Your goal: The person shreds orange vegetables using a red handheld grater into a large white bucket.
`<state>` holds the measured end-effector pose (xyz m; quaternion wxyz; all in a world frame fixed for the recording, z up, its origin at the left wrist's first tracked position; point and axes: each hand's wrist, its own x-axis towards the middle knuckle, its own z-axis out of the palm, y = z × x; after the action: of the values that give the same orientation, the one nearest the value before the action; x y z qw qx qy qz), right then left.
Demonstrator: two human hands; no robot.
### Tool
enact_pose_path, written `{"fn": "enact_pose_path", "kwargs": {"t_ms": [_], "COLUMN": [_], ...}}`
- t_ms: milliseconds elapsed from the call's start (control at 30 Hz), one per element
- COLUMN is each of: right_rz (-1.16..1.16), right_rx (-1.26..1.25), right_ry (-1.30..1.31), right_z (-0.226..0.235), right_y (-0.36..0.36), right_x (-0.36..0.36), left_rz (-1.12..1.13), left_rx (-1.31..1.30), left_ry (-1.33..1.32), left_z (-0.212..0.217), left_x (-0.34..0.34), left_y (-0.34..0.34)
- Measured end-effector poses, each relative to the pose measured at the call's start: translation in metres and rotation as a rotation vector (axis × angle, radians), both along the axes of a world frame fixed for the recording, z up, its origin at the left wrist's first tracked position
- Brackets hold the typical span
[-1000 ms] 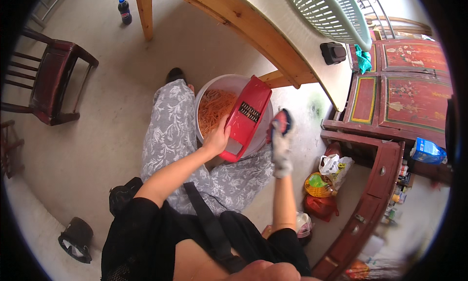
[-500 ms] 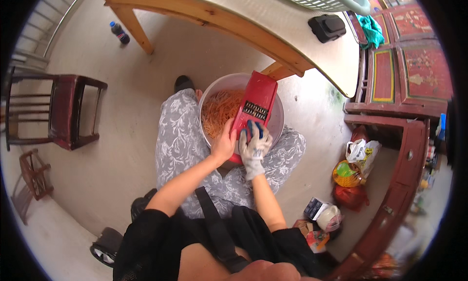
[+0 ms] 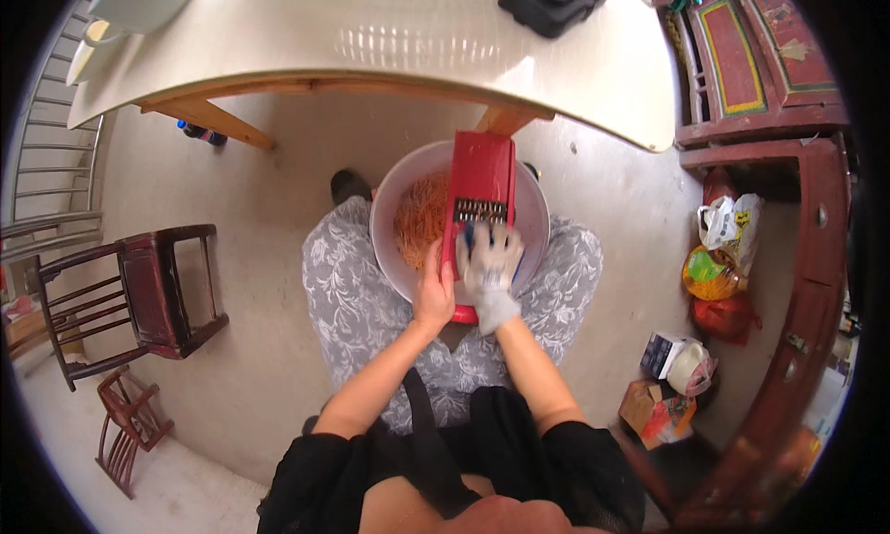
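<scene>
A red grater (image 3: pixel 483 168) with a band of metal teeth leans across a large pale basin (image 3: pixel 531 196), between my knees. Orange shreds (image 3: pixel 422 221), like grated carrot, lie in the basin left of it. Bare, my left hand (image 3: pixel 433 295) grips the grater's left edge near its lower end. My right hand (image 3: pixel 492 265) wears a grey-white work glove with blue on the palm side. Its fingers curl down on the grater just below the teeth, slightly blurred. Whatever is under the palm is hidden.
Beyond the basin stands a pale-topped wooden table (image 3: pixel 278 47) with a black case (image 3: pixel 553 4). A dark chair (image 3: pixel 162 293) and a small stool (image 3: pixel 134 409) are at left. Bags and an oil bottle (image 3: pixel 709 273) sit by the red cabinet (image 3: pixel 802 256) at right.
The view has shifted, showing more tabletop. The grater now stands more upright in the picture. My gloved hand remains below the teeth, and my left hand keeps its grip.
</scene>
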<state>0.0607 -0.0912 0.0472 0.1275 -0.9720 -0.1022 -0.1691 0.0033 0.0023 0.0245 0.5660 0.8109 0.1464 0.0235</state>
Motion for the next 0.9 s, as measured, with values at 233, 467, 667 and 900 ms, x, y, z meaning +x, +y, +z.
{"fn": "enact_pose_path", "kwargs": {"t_ms": [233, 467, 667, 900], "right_rz": [-0.113, -0.133, -0.056, -0.049], "right_rx": [-0.006, -0.050, -0.107, 0.012], "right_ry": [0.015, 0.075, 0.063, 0.212], "right_z": [-0.009, -0.012, 0.000, -0.005], "right_y": [0.015, 0.020, 0.008, 0.007], "right_x": [0.070, 0.095, 0.018, 0.085], "left_rz": [-0.016, -0.036, -0.032, 0.028], "left_rx": [-0.094, -0.105, -0.074, -0.196], "left_ry": [0.171, 0.203, 0.155, 0.151], "left_z": [-0.006, -0.010, -0.005, -0.009], "left_x": [-0.008, -0.008, -0.010, -0.008], "left_y": [0.005, 0.001, 0.002, -0.001]}}
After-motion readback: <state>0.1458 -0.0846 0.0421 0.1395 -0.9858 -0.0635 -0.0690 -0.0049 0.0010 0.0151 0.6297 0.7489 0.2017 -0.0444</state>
